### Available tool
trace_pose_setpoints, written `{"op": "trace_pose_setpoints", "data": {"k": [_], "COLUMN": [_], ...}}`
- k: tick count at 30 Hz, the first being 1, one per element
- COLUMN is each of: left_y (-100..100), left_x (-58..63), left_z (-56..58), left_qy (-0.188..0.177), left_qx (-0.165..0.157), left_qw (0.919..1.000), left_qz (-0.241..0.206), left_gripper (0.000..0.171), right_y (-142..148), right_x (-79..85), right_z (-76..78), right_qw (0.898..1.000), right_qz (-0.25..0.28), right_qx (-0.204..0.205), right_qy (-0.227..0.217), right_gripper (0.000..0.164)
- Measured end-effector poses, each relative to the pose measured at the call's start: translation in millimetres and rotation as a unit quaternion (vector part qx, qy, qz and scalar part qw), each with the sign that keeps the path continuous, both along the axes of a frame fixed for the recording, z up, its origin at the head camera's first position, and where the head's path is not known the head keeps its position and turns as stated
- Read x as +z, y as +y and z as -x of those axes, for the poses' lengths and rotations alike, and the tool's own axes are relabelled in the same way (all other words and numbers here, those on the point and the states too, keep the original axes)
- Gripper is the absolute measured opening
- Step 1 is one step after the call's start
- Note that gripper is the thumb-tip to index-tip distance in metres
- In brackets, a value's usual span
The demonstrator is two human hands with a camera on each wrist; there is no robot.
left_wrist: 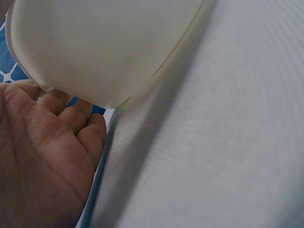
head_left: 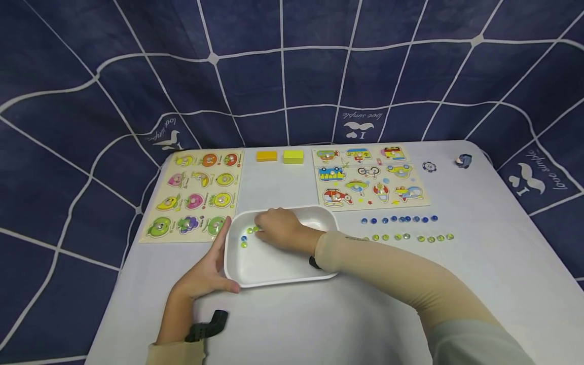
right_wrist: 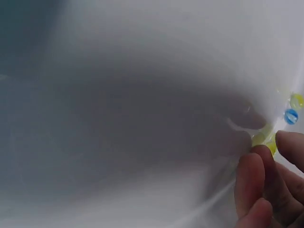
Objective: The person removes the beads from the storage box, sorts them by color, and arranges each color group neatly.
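My left hand (head_left: 203, 274) grips the left end of a white plastic tray (head_left: 278, 282), fingers along its outer wall and thumb at the near corner. In the left wrist view the curled fingers (left_wrist: 76, 116) lie against the tray's underside. Inside the tray, my right hand (head_left: 282, 230) reaches down at the far left with bent fingers. In the right wrist view, a yellow marble (right_wrist: 272, 145) sits between its fingertips, partly hidden, with another yellow marble (right_wrist: 258, 138) touching close by. A blue marble (head_left: 244, 238) and a yellow-green marble (head_left: 244, 245) lie to the left.
Right of the tray, several blue marbles (head_left: 402, 219) form a row above several yellow-green marbles (head_left: 431, 239). Behind stand a fruit puzzle board (head_left: 171, 215), a vehicle puzzle board (head_left: 347, 181), an orange block (head_left: 266, 156), a yellow block (head_left: 293, 157), a chip (head_left: 429, 167) and a small figurine (head_left: 464, 161).
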State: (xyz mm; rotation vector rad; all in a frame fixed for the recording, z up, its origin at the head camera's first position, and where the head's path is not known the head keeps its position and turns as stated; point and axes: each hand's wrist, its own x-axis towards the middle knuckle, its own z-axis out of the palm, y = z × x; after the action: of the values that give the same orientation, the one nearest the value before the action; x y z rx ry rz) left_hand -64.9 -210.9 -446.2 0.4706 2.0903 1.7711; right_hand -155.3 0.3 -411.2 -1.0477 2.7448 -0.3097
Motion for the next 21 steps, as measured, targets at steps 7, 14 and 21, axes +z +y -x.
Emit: {"op": "trace_pose_setpoints", "data": {"k": [7,14,21], "left_y": [0.6,2.7,1.0], "left_x": [1.1,1.7,0.8], "left_z": [-0.2,0.5,0.6], "left_qy": [-0.002,-0.003,-0.005], "left_qx": [0.001,0.001,0.004], "left_qw": [1.0000,1.0000,0.9999], "left_qz": [0.001,0.004,0.009], "left_gripper": [0.143,0.143,0.142], "right_y": [-8.2,2.8,51.0], "right_x": [1.5,17.4,78.8], "right_z": [-0.7,-0.4,-15.9], "right_qw": [1.000,0.999,0.994], "right_qz": [-0.024,-0.003,0.090], "right_qx": [0.015,0.035,0.064], "right_qy": [0.007,-0.002,0.001], "right_gripper": [0.014,0.013,0.016]}}
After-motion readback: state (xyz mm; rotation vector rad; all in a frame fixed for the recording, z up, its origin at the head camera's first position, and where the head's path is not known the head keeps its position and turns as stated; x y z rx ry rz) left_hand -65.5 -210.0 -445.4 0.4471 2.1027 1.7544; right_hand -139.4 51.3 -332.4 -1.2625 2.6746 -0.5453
